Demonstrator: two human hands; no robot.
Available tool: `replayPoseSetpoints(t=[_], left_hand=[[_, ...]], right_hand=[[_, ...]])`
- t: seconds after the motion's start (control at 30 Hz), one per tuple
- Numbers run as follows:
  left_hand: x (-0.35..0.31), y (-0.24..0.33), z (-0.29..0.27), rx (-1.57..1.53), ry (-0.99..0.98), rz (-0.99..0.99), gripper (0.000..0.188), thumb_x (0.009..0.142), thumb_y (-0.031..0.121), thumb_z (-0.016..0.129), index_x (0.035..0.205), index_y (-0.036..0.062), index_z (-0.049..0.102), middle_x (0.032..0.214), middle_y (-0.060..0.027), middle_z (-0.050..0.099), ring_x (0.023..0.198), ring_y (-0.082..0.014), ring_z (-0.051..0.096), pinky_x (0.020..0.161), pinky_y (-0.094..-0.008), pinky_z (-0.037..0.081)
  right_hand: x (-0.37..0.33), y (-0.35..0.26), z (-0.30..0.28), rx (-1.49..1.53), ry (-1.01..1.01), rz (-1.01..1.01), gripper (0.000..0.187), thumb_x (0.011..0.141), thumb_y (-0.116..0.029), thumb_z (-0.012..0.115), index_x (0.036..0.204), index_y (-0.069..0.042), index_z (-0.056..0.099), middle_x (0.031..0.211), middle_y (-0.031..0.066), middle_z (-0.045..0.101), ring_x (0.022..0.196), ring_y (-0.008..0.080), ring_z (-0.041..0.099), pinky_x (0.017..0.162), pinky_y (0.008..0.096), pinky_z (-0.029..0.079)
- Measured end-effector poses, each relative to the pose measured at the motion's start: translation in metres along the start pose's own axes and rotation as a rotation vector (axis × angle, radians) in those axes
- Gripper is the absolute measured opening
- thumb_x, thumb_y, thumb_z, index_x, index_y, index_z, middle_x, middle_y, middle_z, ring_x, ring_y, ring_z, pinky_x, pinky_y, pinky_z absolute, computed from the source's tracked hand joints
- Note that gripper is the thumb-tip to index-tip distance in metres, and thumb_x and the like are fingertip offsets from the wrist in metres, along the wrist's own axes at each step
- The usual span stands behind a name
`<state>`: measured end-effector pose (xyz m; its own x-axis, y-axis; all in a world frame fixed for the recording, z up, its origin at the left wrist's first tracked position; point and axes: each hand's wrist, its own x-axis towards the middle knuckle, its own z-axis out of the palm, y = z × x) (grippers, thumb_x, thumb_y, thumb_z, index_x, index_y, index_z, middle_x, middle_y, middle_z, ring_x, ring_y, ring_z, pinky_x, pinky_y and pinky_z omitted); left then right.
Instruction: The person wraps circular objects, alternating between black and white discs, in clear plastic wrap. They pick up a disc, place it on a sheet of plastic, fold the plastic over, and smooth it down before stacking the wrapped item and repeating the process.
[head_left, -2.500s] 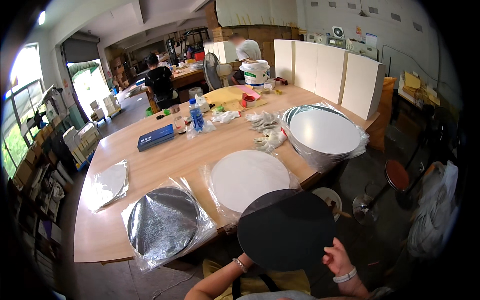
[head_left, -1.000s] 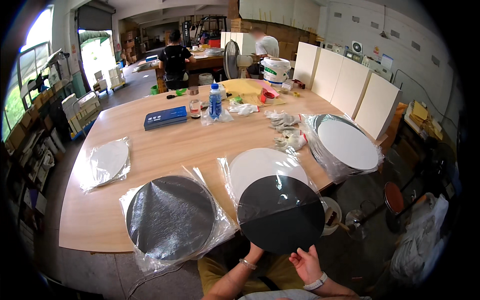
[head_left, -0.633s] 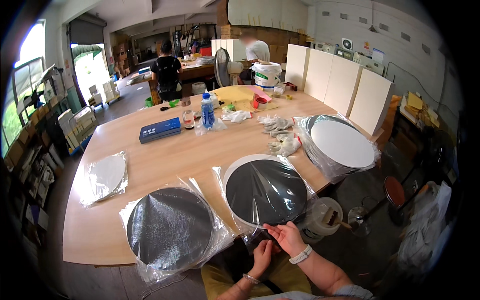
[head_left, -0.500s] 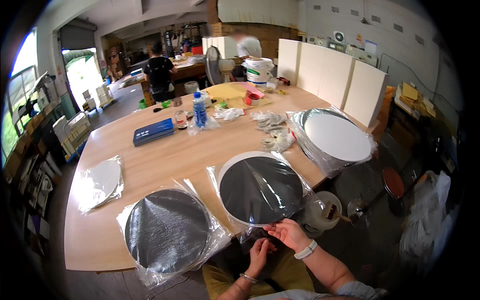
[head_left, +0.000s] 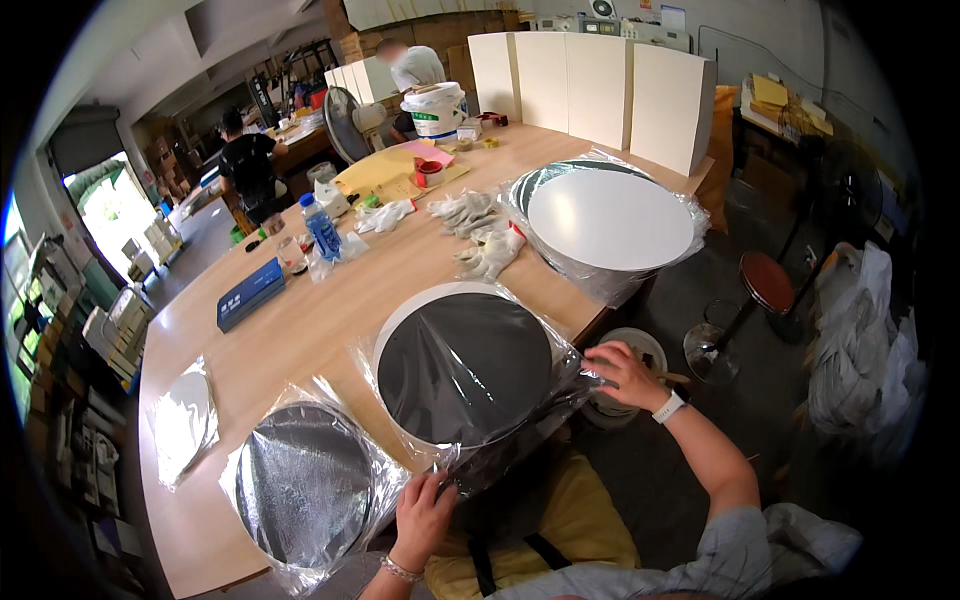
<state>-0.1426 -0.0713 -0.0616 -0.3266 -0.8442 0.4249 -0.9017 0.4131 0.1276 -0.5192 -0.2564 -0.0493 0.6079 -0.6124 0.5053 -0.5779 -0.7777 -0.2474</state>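
Note:
A large dark round disc [head_left: 468, 365] in clear plastic lies at the table's front edge, on top of a white round disc that shows as a rim at the upper left. My left hand [head_left: 422, 518] closes its fingers on the near-left corner of the plastic bag [head_left: 505, 458]. At the bag's right corner, my right hand [head_left: 628, 377] grips the film with bent fingers. Between both hands the near part of the bag hangs past the table edge. To the left lies another bagged dark disc [head_left: 305, 485], its film wrinkled and shiny.
Bagged white discs [head_left: 612, 222] are stacked at the right rear; a smaller one [head_left: 186, 422] lies far left. Work gloves [head_left: 490, 245], a blue box [head_left: 252, 293], a bottle [head_left: 321, 232] and red tape [head_left: 428, 174] sit behind. A bucket [head_left: 640, 345] stands below the right edge. Two people work farther back.
My hands have moved apart, the left to the bag's near-left corner and the right to its right corner. The view has turned, and the bag's near edge is now spread out.

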Motion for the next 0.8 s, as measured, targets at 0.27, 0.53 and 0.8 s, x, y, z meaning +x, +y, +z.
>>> replayPoseSetpoints(t=[0.27, 0.53, 0.8], left_hand=[[0.010, -0.007, -0.004, -0.130, 0.072, -0.026, 0.015, 0.072, 0.007, 0.070, 0.080, 0.0070, 0.058, 0.079, -0.0059, 0.061, 0.072, -0.0252, 0.059, 0.062, -0.0358, 0.049], [0.038, 0.010, 0.000, -0.308, 0.006, -0.571, 0.012, 0.085, 0.013, 0.061, 0.078, 0.0034, 0.060, 0.063, -0.0101, 0.063, 0.056, -0.0275, 0.062, 0.053, -0.0356, 0.048], [0.043, -0.001, 0.036, -0.251, 0.005, -0.783, 0.025, 0.082, 0.023, 0.065, 0.071, 0.0011, 0.064, 0.062, -0.0128, 0.064, 0.057, -0.0276, 0.064, 0.055, -0.0362, 0.049]], right_hand=[[0.017, 0.051, 0.007, 0.422, 0.021, 0.026, 0.007, 0.072, -0.012, 0.072, 0.078, -0.009, 0.070, 0.074, 0.0005, 0.066, 0.076, 0.0174, 0.056, 0.068, 0.0293, 0.047], [0.038, 0.065, 0.023, 0.448, 0.003, 0.295, 0.023, 0.081, -0.025, 0.060, 0.071, -0.004, 0.064, 0.067, 0.0078, 0.064, 0.066, 0.0258, 0.061, 0.062, 0.0356, 0.047], [0.040, 0.068, 0.077, 0.167, 0.143, 0.391, 0.017, 0.073, -0.022, 0.064, 0.064, -0.008, 0.060, 0.061, 0.0088, 0.061, 0.060, 0.0274, 0.061, 0.055, 0.0378, 0.047]])
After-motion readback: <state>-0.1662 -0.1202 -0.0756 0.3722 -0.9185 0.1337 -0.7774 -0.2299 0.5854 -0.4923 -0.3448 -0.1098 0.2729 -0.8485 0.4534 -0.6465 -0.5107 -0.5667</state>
